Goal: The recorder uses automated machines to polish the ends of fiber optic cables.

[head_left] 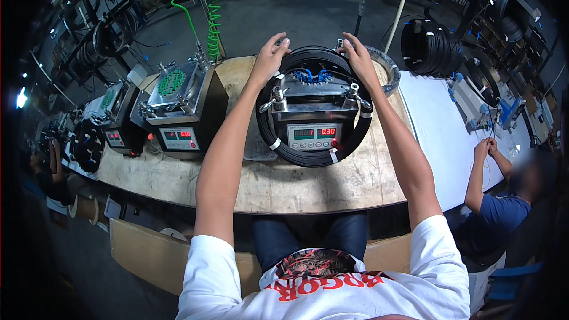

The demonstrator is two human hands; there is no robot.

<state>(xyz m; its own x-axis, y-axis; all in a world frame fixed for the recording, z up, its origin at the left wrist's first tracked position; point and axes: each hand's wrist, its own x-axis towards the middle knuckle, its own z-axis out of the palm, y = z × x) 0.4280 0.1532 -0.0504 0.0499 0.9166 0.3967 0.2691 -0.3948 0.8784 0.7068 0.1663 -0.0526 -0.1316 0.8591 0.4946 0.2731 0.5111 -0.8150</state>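
The left grip (pixel 271 59) is open, fingers curved and parted, at the upper left of the black cable coil (pixel 305 157). The right grip (pixel 360 64) is likewise open, at the coil's upper right. Neither is closed on anything; whether the fingertips touch the cable cannot be told.

The coil stands around the middle tester (pixel 280 142), encircling its front panel and top plate. White bands (pixel 333 155) bind the windings. Blue fittings (pixel 323 77) sit on the top plate, and the panel display (pixel 326 132) is lit.

Status, by judgement: partway. Done: coil wound, banded and placed around the powered unit. Outstanding: the coil is not clear of the tester. Whether its cable ends are seated in the fittings is too small to confirm, so the connection stage remains undetermined.

To the left on the counter (pixel 249 192), a second tester (pixel 207 115) carries a ring of green fittings (pixel 172 83); a third tester (pixel 128 127) stands beyond it. Behind the coil, to the right, lies a wrapped coil (pixel 391 74).
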